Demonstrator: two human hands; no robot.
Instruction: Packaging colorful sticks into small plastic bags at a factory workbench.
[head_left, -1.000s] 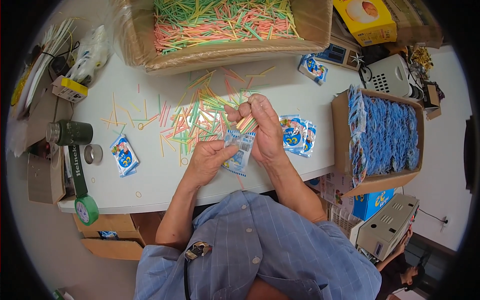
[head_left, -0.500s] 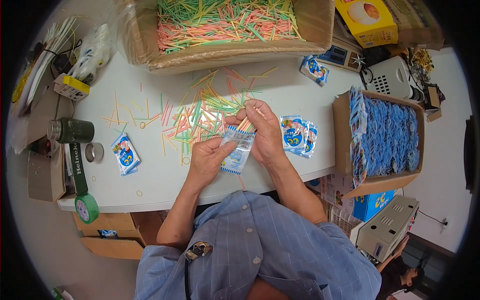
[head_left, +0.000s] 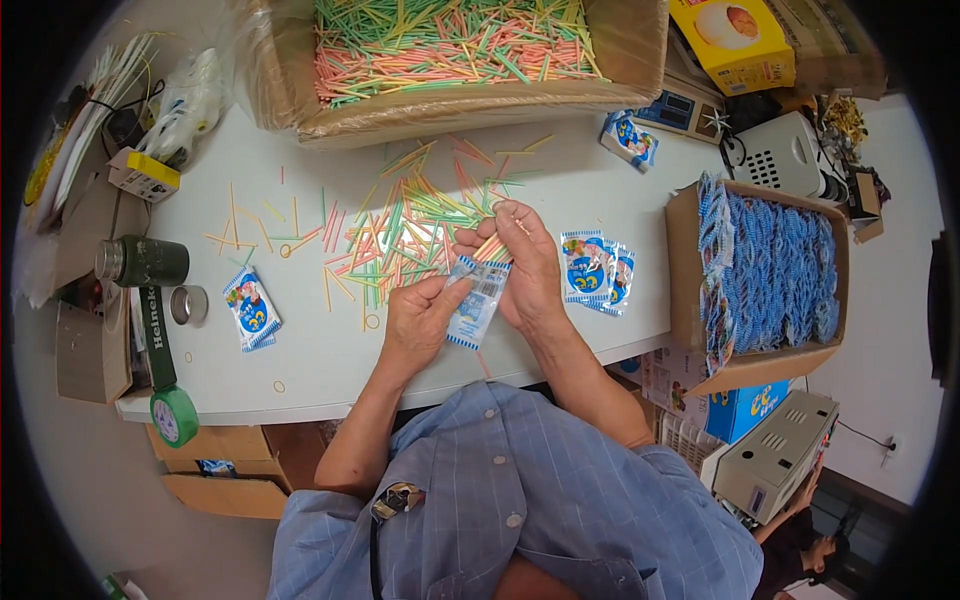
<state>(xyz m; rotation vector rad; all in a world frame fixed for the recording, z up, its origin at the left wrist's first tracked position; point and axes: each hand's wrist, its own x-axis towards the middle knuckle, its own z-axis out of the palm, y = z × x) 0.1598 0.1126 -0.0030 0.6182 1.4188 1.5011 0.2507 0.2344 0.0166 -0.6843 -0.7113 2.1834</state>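
Observation:
Between thumb and fingers, my left hand pinches a small blue and white packet by its side. My right hand is closed on a bunch of thin pastel sticks, whose lower ends sit at the packet's upper edge; how deep they reach inside is hard to see. A loose pile of pink, green and yellow sticks lies on the table beyond both hands. Blue packets lie right of my right hand, and more packets lie left of my left hand.
A plastic-lined carton of sticks stands at the far side. At right, a cardboard box holds rows of blue packets. A dark green jar, a metal lid and green tape are at left. Another person is at lower right.
The packet has tilted slightly and its upper part now sits closer around the sticks' lower ends. My right hand has shifted a little; the rest of the table looks the same.

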